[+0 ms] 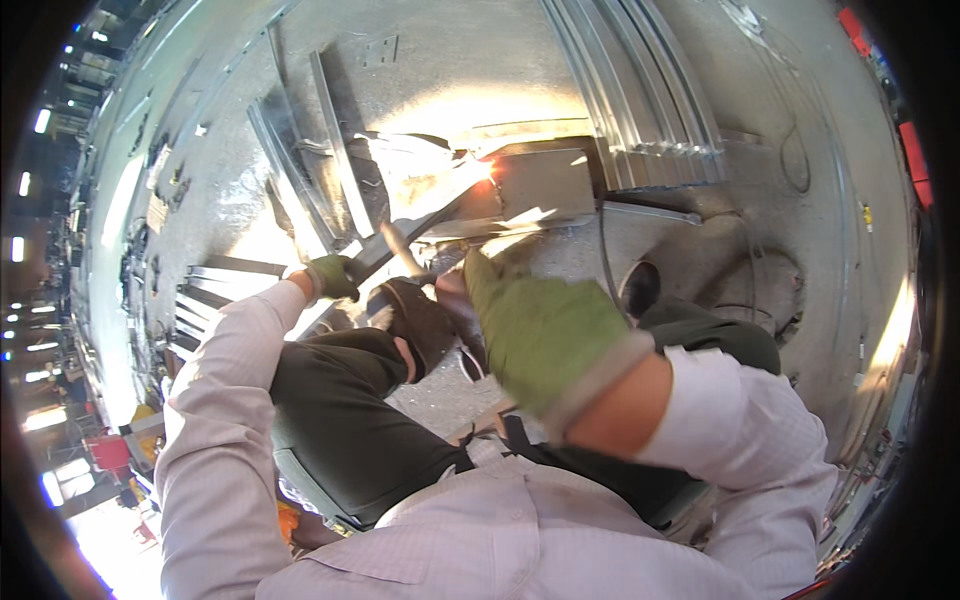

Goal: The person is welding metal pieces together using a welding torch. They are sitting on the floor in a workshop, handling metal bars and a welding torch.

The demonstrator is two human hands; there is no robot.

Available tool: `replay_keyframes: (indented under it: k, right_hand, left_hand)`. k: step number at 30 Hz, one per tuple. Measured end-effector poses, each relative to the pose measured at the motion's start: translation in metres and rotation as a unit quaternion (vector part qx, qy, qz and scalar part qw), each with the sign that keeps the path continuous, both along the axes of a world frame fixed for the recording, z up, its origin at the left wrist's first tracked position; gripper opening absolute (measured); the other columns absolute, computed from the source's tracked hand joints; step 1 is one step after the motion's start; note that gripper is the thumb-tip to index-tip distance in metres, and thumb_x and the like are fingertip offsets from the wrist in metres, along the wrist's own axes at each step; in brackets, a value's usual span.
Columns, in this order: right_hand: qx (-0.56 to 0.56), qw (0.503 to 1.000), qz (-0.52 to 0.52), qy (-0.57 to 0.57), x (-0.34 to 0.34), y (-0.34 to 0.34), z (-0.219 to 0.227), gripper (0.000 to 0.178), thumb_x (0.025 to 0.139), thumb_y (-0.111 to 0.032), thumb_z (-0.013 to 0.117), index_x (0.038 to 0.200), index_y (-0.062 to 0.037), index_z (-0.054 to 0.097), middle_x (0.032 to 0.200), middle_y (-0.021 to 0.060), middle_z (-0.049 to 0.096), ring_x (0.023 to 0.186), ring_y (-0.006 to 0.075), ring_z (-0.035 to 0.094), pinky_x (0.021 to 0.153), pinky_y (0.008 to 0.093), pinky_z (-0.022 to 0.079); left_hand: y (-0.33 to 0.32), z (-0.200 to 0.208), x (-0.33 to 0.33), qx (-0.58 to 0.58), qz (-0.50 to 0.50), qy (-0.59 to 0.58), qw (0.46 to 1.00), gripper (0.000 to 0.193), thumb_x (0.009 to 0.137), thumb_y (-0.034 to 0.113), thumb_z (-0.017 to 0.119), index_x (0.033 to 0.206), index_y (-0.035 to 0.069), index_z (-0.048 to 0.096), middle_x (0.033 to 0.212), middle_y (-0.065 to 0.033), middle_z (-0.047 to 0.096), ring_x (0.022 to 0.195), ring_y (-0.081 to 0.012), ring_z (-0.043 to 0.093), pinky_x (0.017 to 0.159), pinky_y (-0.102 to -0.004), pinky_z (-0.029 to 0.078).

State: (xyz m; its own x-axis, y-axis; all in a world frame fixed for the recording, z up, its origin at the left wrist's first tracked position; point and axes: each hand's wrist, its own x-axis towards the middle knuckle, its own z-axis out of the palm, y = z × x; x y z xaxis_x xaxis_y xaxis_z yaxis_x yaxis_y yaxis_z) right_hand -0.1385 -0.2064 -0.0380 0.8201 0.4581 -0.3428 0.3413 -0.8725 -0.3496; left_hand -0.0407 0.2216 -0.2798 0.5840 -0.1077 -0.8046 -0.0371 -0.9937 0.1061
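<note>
My left hand [332, 277], in a green work glove, is closed round the near end of a long dark metal bar [415, 225]. The bar slants away to the right toward a grey metal block [545, 188], where an orange-red glow shows beside its left end. Nearer to me, my right hand [550, 335], also in a green glove, is blurred by motion and looks closed. Just ahead of its fingers is a tan, rod-like piece [402, 252], smeared; what this hand grips cannot be made out.
A stack of long metal channels [640, 95] lies at the far right of the block. Loose metal strips [340, 145] lie at the far left, with more pieces [215, 300] beside my left forearm. A dark cable [605, 250] runs past the block toward my shoe [640, 288].
</note>
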Motion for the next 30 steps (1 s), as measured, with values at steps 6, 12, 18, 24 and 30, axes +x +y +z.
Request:
replay_keyframes:
  k: [6,12,18,24,30]
  right_hand:
    - [0.035,0.998,0.056,-0.008,-0.011,-0.009,0.020,0.040,0.104,-0.026,0.060,0.137,-0.0043,0.057,0.101,0.0190,0.075,0.087,0.0351,0.076,0.080,0.0481,0.061]
    - [0.080,0.995,0.062,-0.013,0.001,-0.032,0.011,0.041,0.104,-0.026,0.060,0.138,-0.0040,0.056,0.102,0.0193,0.075,0.089,0.0354,0.076,0.081,0.0481,0.061]
    - [0.108,0.992,0.060,-0.011,0.010,-0.048,0.002,0.042,0.104,-0.026,0.060,0.139,-0.0036,0.056,0.104,0.0196,0.075,0.090,0.0356,0.076,0.082,0.0481,0.060]
    - [0.123,0.991,0.051,-0.009,0.015,-0.058,-0.007,0.043,0.104,-0.026,0.060,0.140,-0.0032,0.055,0.105,0.0199,0.074,0.091,0.0359,0.076,0.083,0.0481,0.060]
    - [0.137,0.990,0.037,-0.008,0.019,-0.069,-0.017,0.045,0.104,-0.026,0.060,0.141,-0.0028,0.055,0.107,0.0202,0.074,0.093,0.0361,0.075,0.085,0.0482,0.060]
  left_hand:
    - [0.009,-0.021,0.005,-0.099,-0.033,0.068,0.992,0.053,0.073,0.032,0.094,0.116,0.009,0.076,0.109,-0.0097,0.079,0.103,-0.0241,0.072,0.094,-0.0389,0.056]
    - [-0.008,-0.023,0.000,-0.039,0.006,0.132,0.990,0.070,0.070,0.042,0.096,0.126,0.005,0.074,0.116,-0.0190,0.078,0.113,-0.0330,0.072,0.101,-0.0426,0.055]
    - [-0.012,-0.026,-0.002,0.017,0.024,0.095,0.995,0.075,0.069,0.030,0.096,0.133,0.001,0.068,0.124,-0.0208,0.075,0.116,-0.0347,0.070,0.101,-0.0437,0.054]
    - [-0.009,-0.031,0.003,-0.130,0.106,0.115,0.979,0.012,0.098,0.006,0.065,0.109,0.001,0.068,0.089,-0.0072,0.069,0.081,-0.0189,0.067,0.072,-0.0360,0.057]
    - [-0.003,-0.036,-0.005,-0.126,0.104,0.022,0.986,0.048,0.093,0.013,0.073,0.137,0.000,0.060,0.111,-0.0140,0.073,0.102,-0.0220,0.069,0.087,-0.0366,0.057]
